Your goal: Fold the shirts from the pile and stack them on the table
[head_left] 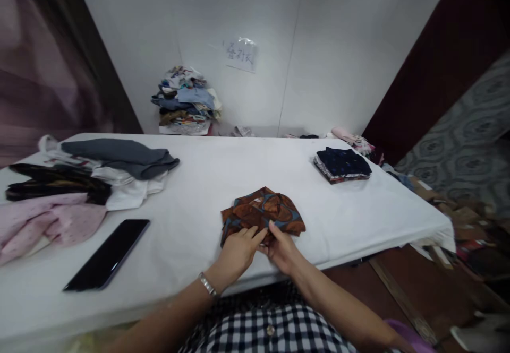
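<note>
A brown shirt with a blue-grey pattern lies in a compact, partly folded bundle at the front of the table. My left hand, with a silvery band at its wrist, rests on the near left part of the shirt, fingers stretched over the cloth. At the near edge, my right hand grips the shirt, thumb on top and the other fingers bent beneath and partly hidden. The two hands almost meet at the fingertips.
On the white-covered table, a stack of folded clothes sits at right. Loose clothes and a dark phone are at left. A tall clothes pile and a handwritten sign are at the back.
</note>
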Motion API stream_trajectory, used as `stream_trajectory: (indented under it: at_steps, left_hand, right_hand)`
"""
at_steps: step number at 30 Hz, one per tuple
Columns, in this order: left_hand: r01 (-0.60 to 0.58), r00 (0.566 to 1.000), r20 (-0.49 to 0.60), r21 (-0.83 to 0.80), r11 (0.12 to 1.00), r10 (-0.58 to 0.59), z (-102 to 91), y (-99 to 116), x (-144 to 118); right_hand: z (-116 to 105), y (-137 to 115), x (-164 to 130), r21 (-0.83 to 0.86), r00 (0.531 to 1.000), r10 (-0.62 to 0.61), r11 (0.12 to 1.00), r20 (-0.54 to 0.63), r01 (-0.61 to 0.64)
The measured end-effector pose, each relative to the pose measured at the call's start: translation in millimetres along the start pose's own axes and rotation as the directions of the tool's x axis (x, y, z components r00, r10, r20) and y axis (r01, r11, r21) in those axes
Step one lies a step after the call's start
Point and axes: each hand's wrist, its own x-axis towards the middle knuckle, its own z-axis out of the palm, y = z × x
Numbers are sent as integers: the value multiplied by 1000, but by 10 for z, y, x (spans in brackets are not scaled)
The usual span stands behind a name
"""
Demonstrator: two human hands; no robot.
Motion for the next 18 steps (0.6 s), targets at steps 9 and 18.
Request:
stream_trajectory:
  at_steps: [9,18]
  left_hand:
    - [-52,958,-283,-20,998,45,144,-116,-62]
    - [39,830,-546,-152,988,-117,479,-501,-212]
  right_hand:
    - [196,-55,260,91,956,-183,974,-228,208]
    - [-207,-1090,250,34,931,-314,945,-187,326]
